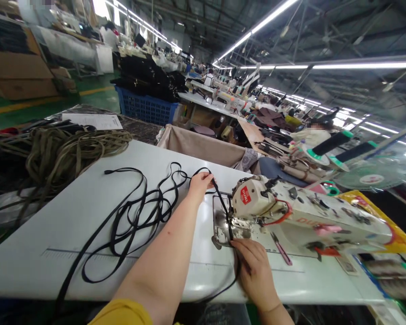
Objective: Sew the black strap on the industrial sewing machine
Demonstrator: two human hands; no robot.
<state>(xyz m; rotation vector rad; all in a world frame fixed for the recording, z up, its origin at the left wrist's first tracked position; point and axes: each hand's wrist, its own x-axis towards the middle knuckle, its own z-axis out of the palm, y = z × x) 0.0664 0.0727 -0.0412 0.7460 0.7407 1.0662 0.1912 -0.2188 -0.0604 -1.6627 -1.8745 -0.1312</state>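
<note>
A long black strap (pixel 225 204) runs across the needle plate of a white sewing machine (pixel 257 198). Behind the needle, my left hand (pixel 201 184) pinches the strap and lifts it a little off the table. My right hand (pixel 252 257) is closed on the same strap in front of the needle plate (pixel 219 225), close to the tabletop. From there the strap hangs toward the table's front edge. More black strap lies in loose loops (pixel 138 216) left of my left arm. Pink-handled snips (pixel 282 250) rest beside my right hand at the machine's base.
Olive straps (pixel 64 153) are heaped at the table's left end, near a paper sheet (pixel 93 121). A fabric-lined bin (pixel 199 146) stands behind the table, with a blue basket (pixel 145 106) of black pieces beyond. Thread cones (pixel 331 142) and a fan (pixel 372 176) are at the right.
</note>
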